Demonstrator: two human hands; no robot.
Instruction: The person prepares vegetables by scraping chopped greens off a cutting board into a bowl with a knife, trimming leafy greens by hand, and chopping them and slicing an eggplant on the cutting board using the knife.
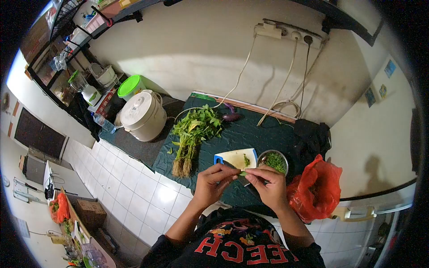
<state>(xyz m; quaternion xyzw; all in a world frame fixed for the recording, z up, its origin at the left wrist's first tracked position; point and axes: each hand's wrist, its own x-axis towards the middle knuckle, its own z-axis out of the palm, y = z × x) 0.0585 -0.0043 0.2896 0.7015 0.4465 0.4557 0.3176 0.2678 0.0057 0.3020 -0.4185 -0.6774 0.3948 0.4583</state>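
My left hand (pixel 216 182) and my right hand (pixel 269 182) meet in front of my chest. Fingertips of both are pinched on a small green vegetable piece (pixel 242 173), whose exact kind I cannot make out. Just beyond them lies a white cutting board (pixel 232 157) with blue ends and a few green scraps (pixel 246 159) on it. Beside my right hand stands a metal bowl (pixel 287 167) of chopped greens (pixel 275 161), its near side partly hidden by that hand. An open red plastic bag (pixel 315 190) sits to the right.
A bunch of leafy greens (pixel 196 127) with roots lies on the dark green tablecloth (pixel 214 147). Behind it is a purple eggplant (pixel 231 117). A white rice cooker (pixel 143 115) stands left, its cord crossing the table. Black cloth (pixel 311 137) lies at the right back.
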